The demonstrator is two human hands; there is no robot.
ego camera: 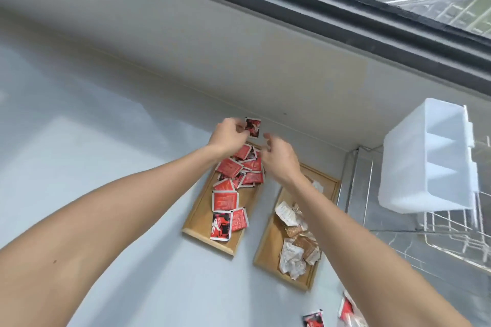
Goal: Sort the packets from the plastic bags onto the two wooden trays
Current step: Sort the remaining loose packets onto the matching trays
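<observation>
Two wooden trays lie side by side on the pale counter. The left tray [202,216] holds several red packets [229,167]. The right tray [271,243] holds several crumpled white and brown packets [292,252]. My left hand [229,137] pinches a red and black packet [253,127] above the far end of the left tray. My right hand [279,158] hovers just right of it with fingers spread and nothing in them. Near the bottom edge lie a loose red packet [313,318] and a plastic bag [350,310] with red packets inside.
A white plastic organiser [425,156] sits on a wire dish rack [451,233] at the right. A grey wall and a dark window frame [292,0] run behind the counter.
</observation>
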